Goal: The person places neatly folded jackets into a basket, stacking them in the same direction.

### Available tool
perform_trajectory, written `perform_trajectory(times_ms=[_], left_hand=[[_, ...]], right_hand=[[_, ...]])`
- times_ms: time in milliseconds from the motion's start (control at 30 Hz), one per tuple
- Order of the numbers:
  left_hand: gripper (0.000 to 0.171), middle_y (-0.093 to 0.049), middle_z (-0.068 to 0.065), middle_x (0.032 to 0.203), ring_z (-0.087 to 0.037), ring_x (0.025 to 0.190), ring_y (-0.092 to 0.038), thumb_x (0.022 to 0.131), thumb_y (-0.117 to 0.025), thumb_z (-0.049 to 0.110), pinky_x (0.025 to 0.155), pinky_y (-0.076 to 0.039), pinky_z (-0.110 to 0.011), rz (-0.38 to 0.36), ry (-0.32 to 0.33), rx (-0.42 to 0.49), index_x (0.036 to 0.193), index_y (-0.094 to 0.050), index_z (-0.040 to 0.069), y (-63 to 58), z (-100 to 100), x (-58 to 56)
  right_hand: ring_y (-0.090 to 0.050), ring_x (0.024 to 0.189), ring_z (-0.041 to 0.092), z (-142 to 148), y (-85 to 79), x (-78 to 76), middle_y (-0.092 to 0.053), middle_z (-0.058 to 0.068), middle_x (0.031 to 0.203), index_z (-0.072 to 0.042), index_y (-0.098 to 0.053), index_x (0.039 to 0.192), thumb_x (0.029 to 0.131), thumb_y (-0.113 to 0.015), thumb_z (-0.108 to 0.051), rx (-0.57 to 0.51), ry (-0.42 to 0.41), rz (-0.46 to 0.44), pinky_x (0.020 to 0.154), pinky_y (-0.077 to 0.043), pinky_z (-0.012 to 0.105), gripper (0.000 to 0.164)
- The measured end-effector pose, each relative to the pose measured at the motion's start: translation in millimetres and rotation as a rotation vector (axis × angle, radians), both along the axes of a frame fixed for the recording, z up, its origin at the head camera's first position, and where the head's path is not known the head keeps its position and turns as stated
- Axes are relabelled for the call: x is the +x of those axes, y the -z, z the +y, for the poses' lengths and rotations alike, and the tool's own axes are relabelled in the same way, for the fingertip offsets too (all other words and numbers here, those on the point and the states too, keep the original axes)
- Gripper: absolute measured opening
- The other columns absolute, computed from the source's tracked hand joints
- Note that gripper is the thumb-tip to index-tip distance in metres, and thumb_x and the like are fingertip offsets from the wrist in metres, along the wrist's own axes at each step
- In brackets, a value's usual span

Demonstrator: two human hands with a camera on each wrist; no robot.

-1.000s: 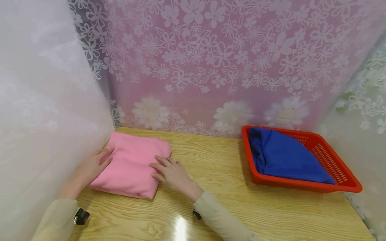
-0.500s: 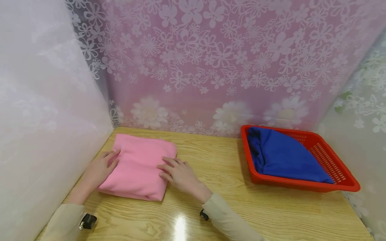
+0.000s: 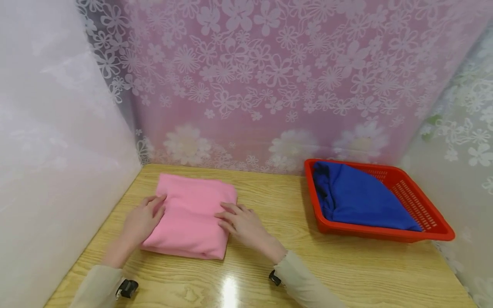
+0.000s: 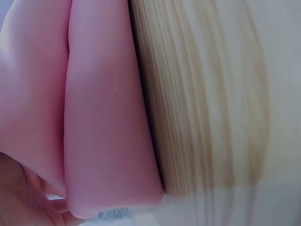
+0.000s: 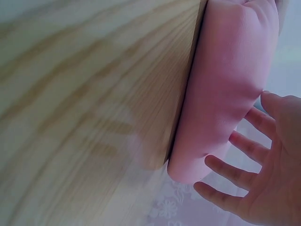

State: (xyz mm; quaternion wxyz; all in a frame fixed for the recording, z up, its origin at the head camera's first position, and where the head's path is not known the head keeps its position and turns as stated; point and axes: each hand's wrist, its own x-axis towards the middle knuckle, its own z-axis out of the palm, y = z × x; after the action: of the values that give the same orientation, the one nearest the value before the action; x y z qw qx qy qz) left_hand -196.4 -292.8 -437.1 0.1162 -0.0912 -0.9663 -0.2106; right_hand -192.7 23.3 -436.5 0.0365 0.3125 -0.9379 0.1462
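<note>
A folded pink cloth lies flat on the wooden table, left of the middle in the head view. My left hand touches its left edge, with some fingertips resting on top. At the opposite edge, my right hand lays its fingers against the side and top. The right wrist view shows those fingers spread and fairly straight along the thick pink side. From the left wrist, the cloth's rounded, layered edge fills the view, with part of the left hand at the lower corner.
A red plastic basket with slotted walls stands at the right of the table. Inside it lies a folded blue cloth. Flowered pink sheeting closes off the back, and pale sheeting the left side.
The pink cloth has slid to the right across the table, both hands moving along with it at its sides. The basket shifts only slightly in view.
</note>
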Motion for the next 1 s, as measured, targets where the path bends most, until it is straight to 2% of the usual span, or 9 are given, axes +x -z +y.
perform_trajectory(times_ms=[233, 367, 500, 633, 800, 1000], left_hand=[[0.042, -0.058, -0.029, 0.133, -0.052, 0.105, -0.064, 0.103, -0.056, 0.023, 0.087, -0.050, -0.065, 0.026, -0.020, -0.004, 0.140, -0.060, 0.005, 6.5, 22.7, 1.8], [0.043, -0.058, -0.030, 0.132, -0.051, 0.103, -0.065, 0.102, -0.058, 0.025, 0.085, -0.051, -0.065, 0.027, 0.000, 0.003, 0.141, -0.060, 0.007, 8.8, 30.7, 3.3], [0.049, -0.054, -0.029, 0.138, -0.052, 0.114, -0.060, 0.103, -0.057, 0.034, 0.092, -0.047, -0.067, -0.039, 0.075, 0.060, 0.146, -0.056, 0.009, 8.6, 27.5, 3.6], [0.049, -0.046, -0.026, 0.149, -0.053, 0.129, -0.049, 0.106, -0.054, 0.039, 0.099, -0.041, -0.070, -0.089, 0.174, 0.151, 0.148, -0.055, 0.013, 8.9, 11.7, 3.2], [0.046, -0.039, -0.021, 0.157, -0.051, 0.139, -0.039, 0.107, -0.051, 0.036, 0.104, -0.036, -0.070, -0.055, 0.262, 0.125, 0.149, -0.054, 0.017, 18.5, -1.4, 4.6], [0.045, -0.037, -0.018, 0.159, -0.047, 0.140, -0.040, 0.107, -0.051, 0.031, 0.108, -0.034, -0.065, -0.011, 0.279, 0.099, 0.151, -0.051, 0.020, 29.4, 7.6, 4.8]], right_hand=[[-0.048, 0.136, 0.035, 20.9, 0.8, 3.4, -0.048, 0.001, 0.154, -0.028, -0.067, 0.135, 0.107, -0.049, -0.039, -0.007, 0.016, 0.017, 0.101, -0.045, 0.059, 0.035], [-0.050, 0.134, 0.036, 31.7, 2.8, 5.7, -0.050, 0.001, 0.153, -0.027, -0.069, 0.132, 0.107, -0.051, -0.037, -0.018, 0.028, 0.030, 0.100, -0.046, 0.059, 0.033], [-0.052, 0.132, 0.036, 38.8, 4.1, 8.1, -0.052, 0.002, 0.152, -0.026, -0.070, 0.131, 0.106, -0.053, -0.035, -0.025, 0.035, 0.044, 0.099, -0.047, 0.059, 0.032], [-0.051, 0.133, 0.036, 40.8, 6.1, 8.3, -0.051, 0.003, 0.152, -0.024, -0.069, 0.133, 0.106, -0.053, -0.037, -0.022, 0.038, 0.043, 0.100, -0.047, 0.059, 0.033], [-0.050, 0.135, 0.035, 40.8, 6.3, 10.4, -0.051, 0.005, 0.152, -0.022, -0.068, 0.134, 0.106, -0.052, -0.037, -0.013, 0.038, 0.060, 0.100, -0.047, 0.060, 0.035], [-0.051, 0.134, 0.035, 44.6, 5.5, 9.4, -0.054, 0.008, 0.149, -0.019, -0.070, 0.131, 0.106, -0.054, -0.036, -0.039, 0.022, 0.098, 0.100, -0.047, 0.059, 0.034]])
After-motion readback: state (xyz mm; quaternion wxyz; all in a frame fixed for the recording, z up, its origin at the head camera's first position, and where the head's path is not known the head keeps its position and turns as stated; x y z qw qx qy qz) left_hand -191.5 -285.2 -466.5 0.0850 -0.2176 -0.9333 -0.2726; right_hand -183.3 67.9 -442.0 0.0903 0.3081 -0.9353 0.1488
